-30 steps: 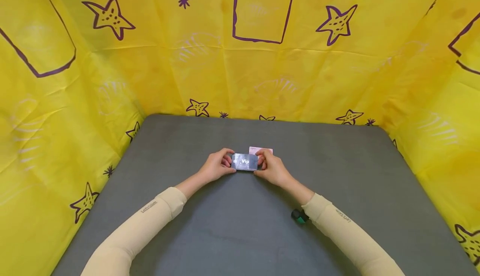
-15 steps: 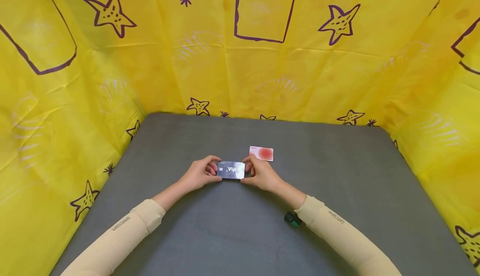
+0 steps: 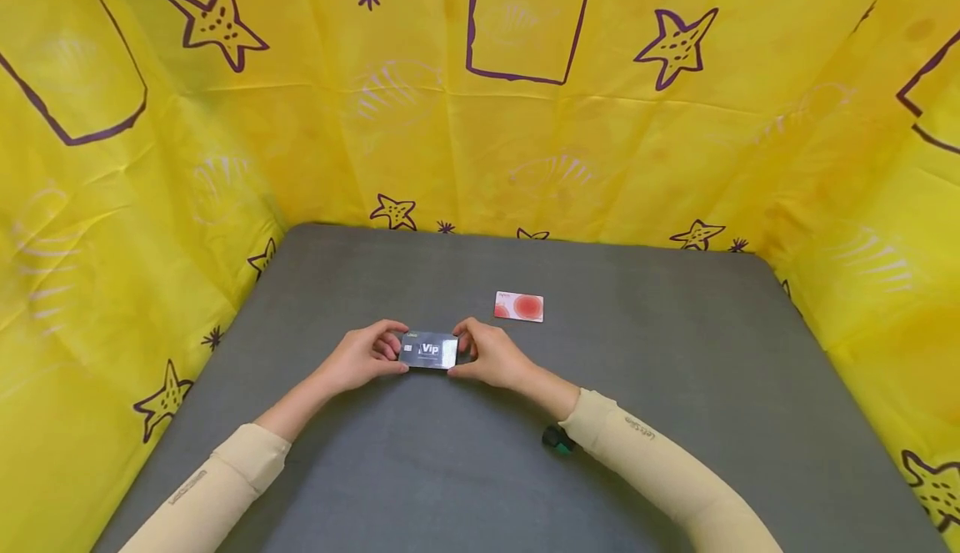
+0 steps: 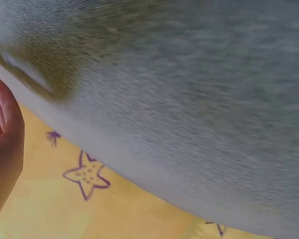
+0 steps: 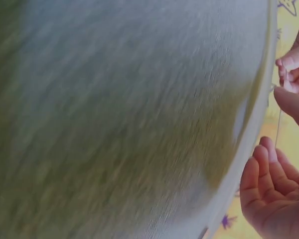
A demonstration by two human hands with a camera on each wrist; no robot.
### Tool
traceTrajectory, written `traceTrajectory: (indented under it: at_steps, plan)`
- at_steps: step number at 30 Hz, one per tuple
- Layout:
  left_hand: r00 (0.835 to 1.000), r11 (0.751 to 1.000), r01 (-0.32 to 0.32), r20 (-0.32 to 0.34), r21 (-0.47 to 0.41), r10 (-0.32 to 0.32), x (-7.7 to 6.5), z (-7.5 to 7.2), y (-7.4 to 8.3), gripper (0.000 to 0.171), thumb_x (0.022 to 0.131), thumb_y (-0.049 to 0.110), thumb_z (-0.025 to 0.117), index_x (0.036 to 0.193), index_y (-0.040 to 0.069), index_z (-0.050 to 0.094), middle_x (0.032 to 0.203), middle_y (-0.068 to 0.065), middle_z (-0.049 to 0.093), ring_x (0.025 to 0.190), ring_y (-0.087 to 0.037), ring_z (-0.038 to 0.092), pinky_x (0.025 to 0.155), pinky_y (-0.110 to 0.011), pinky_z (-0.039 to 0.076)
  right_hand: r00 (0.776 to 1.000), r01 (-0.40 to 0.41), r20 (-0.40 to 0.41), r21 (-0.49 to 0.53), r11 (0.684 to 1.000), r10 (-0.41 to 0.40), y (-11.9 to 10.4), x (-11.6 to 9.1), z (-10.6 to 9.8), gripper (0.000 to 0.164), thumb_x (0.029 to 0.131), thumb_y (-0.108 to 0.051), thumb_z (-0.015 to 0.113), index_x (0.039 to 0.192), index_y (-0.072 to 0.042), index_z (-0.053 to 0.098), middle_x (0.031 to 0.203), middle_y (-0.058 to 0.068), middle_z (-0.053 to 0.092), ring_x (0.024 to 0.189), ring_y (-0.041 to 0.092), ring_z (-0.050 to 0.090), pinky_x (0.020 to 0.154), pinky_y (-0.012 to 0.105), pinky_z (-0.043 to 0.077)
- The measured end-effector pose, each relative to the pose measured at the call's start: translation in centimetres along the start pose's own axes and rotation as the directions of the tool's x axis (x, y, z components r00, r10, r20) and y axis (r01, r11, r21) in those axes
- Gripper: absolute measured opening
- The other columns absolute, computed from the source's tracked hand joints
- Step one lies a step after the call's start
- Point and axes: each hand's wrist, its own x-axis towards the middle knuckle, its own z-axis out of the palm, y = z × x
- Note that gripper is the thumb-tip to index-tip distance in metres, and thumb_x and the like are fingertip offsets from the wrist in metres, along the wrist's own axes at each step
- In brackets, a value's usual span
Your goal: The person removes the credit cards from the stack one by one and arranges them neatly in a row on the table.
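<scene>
Hands [image 3: 360, 358] [image 3: 497, 356] shifted left, pinching the dark card [image 3: 428, 350].

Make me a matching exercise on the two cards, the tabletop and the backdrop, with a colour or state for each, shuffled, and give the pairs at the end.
1. Vip card
2. red-patterned card
3. tabletop
4. backdrop

A. yellow with purple star drawings
B. plain grey
C. held by the left hand and right hand
D. lying untouched

Pairs: 1-C, 2-D, 3-B, 4-A
</scene>
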Motion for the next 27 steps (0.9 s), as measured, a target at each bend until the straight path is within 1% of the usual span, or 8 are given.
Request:
traceTrajectory:
  at_steps: [4,11,17,22,27]
  plan:
    - [1.0,0.999,-0.004,0.013,0.034,0.004,-0.8,-0.7,-0.5,0.052,0.073,0.005,0.085,0.119,-0.002,0.06,0.086,-0.006,0.061,0.076,-0.017,0.06,0.069,-0.024,0.052,1.0,-0.01,0.022,-0.019,1.0,0.01,-0.9,0.4,0.8,0.053,0.073,-0.021,0.087,0.113,-0.004,0.057,0.09,0.003,0.062,0.07,0.012,0.051,0.065,0.023,0.042]
    - [0.998,0.994,-0.02,0.055,0.11,0.014,-1.9,-1.9,-1.5,0.051,0.074,0.008,0.085,0.117,-0.003,0.06,0.084,-0.003,0.061,0.072,-0.01,0.056,0.065,-0.022,0.049,0.998,-0.035,0.051,-0.072,0.997,0.038,-2.2,1.1,2.3,0.052,0.071,-0.025,0.088,0.109,-0.007,0.058,0.089,0.001,0.061,0.072,0.011,0.05,0.069,0.023,0.042]
    - [0.997,0.988,-0.007,0.079,0.155,-0.006,-2.5,-3.3,-2.2,0.052,0.074,0.011,0.085,0.117,-0.001,0.06,0.084,-0.001,0.06,0.072,-0.01,0.055,0.065,-0.022,0.048,0.997,-0.046,0.064,-0.103,0.994,0.053,-3.2,2.3,3.4,0.052,0.07,-0.028,0.088,0.107,-0.008,0.058,0.089,0.001,0.06,0.077,0.012,0.051,0.072,0.023,0.042]
    - [0.996,0.981,0.005,0.087,0.194,-0.022,-3.2,-4.3,-2.9,0.051,0.074,0.011,0.085,0.117,-0.001,0.06,0.083,0.0,0.06,0.071,-0.009,0.054,0.065,-0.022,0.047,0.994,-0.056,0.081,-0.138,0.989,0.068,-4.1,3.2,4.3,0.051,0.069,-0.031,0.088,0.106,-0.01,0.059,0.087,-0.003,0.058,0.079,0.011,0.05,0.071,0.021,0.04]
    - [0.994,0.978,0.008,0.102,0.206,-0.03,-3.7,-5.1,-3.5,0.051,0.074,0.013,0.085,0.116,-0.002,0.06,0.083,0.0,0.059,0.071,-0.008,0.053,0.066,-0.023,0.046,0.992,-0.067,0.097,-0.164,0.984,0.084,-4.7,3.8,5.1,0.049,0.07,-0.033,0.087,0.105,-0.012,0.059,0.085,-0.006,0.056,0.08,0.01,0.051,0.07,0.02,0.041]
